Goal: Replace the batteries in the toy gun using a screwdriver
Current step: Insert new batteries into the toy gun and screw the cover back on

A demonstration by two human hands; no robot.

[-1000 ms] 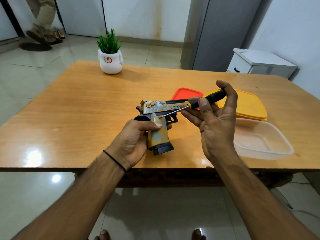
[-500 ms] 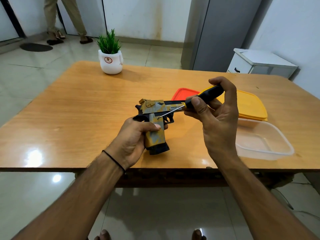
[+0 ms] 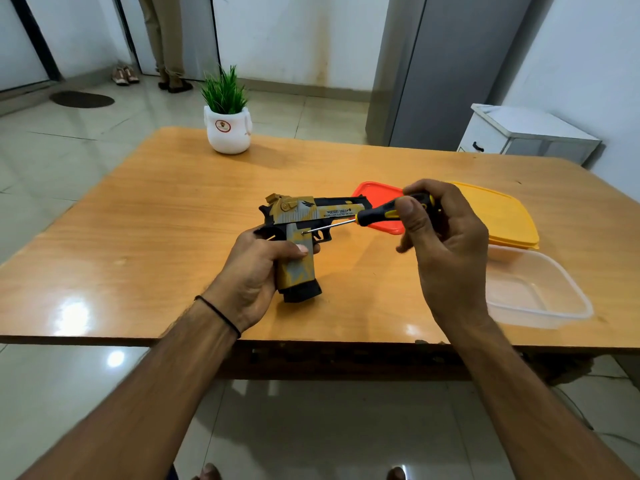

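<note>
A plain tiled room, probably domestic: a glossy wooden table (image 3: 156, 244) on pale floor tiles (image 3: 62, 161), with a potted plant (image 3: 227, 129) at 11 o'clock and a clear plastic food box (image 3: 568, 306) at 3 o'clock. A doormat (image 3: 81, 99) and loose shoes (image 3: 124, 76) lie by a doorway at 10 o'clock. A tall grey cabinet (image 3: 450, 71) and a small white cupboard (image 3: 502, 136) stand at 1 to 2 o'clock.

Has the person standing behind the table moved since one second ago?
Yes. The person's legs have gone to the right, away from the dark floor mat and nearer the potted plant.
</note>
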